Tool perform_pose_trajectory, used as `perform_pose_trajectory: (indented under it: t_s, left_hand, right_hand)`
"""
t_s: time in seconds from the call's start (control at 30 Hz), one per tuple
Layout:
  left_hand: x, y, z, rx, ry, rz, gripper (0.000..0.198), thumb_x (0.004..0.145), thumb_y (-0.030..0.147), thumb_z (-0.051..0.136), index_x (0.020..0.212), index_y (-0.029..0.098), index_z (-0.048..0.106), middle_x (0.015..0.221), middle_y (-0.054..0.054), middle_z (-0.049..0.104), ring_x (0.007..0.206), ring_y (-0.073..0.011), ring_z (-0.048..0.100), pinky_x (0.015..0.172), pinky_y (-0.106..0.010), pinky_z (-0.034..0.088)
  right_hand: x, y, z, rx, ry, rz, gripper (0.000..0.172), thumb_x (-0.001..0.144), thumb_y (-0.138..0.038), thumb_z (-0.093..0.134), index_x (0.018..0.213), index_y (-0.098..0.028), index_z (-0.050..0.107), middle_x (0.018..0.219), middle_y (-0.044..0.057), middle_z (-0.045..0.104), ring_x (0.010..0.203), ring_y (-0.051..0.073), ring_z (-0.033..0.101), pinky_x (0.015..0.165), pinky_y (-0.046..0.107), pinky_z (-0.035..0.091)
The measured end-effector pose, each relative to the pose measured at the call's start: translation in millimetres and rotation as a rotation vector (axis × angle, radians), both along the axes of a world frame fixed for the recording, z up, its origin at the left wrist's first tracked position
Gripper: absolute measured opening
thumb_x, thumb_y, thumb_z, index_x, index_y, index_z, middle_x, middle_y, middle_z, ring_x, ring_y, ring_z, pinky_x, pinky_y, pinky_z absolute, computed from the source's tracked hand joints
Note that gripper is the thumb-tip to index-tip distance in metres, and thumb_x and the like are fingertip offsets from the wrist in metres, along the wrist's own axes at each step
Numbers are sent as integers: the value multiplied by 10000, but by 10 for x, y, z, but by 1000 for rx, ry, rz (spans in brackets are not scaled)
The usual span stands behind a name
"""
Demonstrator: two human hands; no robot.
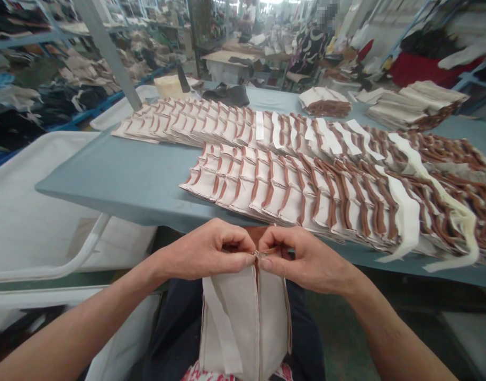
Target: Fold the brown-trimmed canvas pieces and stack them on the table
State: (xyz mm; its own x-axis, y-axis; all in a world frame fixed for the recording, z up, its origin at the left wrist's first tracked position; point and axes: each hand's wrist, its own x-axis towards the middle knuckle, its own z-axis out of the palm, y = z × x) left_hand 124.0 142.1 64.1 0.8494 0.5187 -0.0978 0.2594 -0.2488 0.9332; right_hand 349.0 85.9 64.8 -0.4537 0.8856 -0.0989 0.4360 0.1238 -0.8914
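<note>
— What sits on the left?

— A white cart (28,211), near and just beside the grey counter (119,180). Far left there are shelves (36,79) of folded cloth.

— And the hands?

— The left hand (211,251) has a narrow grip. Thumb and forefinger are pinched shut on the top edge of a cream cloth piece (243,317), and the other fingers are curled in. That piece hangs over the lap, near, just below the counter's near edge. At the top of its middle seam, between the two hands, is a small metal bit (259,254). It may be a zipper pull, but it is too small to be sure.

— The other side?

— The right hand (302,259) mirrors the left, its grip closed on the same edge from the right, fingertips almost touching the left ones.

— How would you do it well?

— I'd judge that both pinches should stay close to the metal bit, with the two edges level. The pull should be even so the seam hangs straight and the cloth doesn't twist.

— What's to the right?

— Two rows of pieces (267,185) overlap like shingles across the counter, cream with brown bands. Loose cream strips (405,211) lie over them, and stacks (417,103) sit far right. Another person (310,47) is well beyond the counter.
</note>
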Motion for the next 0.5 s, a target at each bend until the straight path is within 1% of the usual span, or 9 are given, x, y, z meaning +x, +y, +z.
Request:
perform_pose_trajectory:
  t_s: [0.1,0.2,0.3,0.4,0.47,0.5]
  left_hand:
    - [-21,-10,12,2,3,3,223,892,225,594,867,86,767,695,9,641,620,-93,493,557,-190,351]
    - [-32,-54,15,58,-2,18,214,890,181,574,861,95,769,702,12,659,628,-92,522,574,-187,373]
    - [-27,-137,7,207,24,79,190,849,124,565,796,105,746,660,32,630,605,-78,513,565,-191,342]
    - [-14,-219,-13,371,36,154,178,813,107,564,678,110,680,598,48,557,571,-63,459,554,-213,284]
    - [-8,-242,-40,388,21,195,184,795,107,551,641,112,652,575,52,521,554,-60,430,544,-217,265]
    - [-9,-240,-59,348,3,201,180,787,117,543,644,112,652,575,50,522,552,-62,429,539,-211,270]
  right_hand:
    - [-29,-30,1,98,-30,-10,187,935,-280,646,782,-176,617,677,-43,547,603,102,455,563,236,331]
    - [-40,-58,-33,168,-36,8,176,963,-234,605,800,-174,634,669,-42,564,584,97,468,570,231,345]
    - [-58,-88,-56,245,-76,11,137,956,-193,588,828,-178,635,671,-37,582,567,98,475,572,232,349]
    - [-103,-119,-66,325,-138,-12,138,944,-177,562,821,-185,624,683,-21,599,581,110,501,578,242,343]
    - [-144,-133,-88,341,-141,-49,132,915,-169,555,797,-189,611,683,-18,595,594,114,504,577,244,336]
    - [-165,-137,-108,320,-121,-69,131,900,-170,552,781,-190,601,671,-23,579,589,112,490,569,241,332]
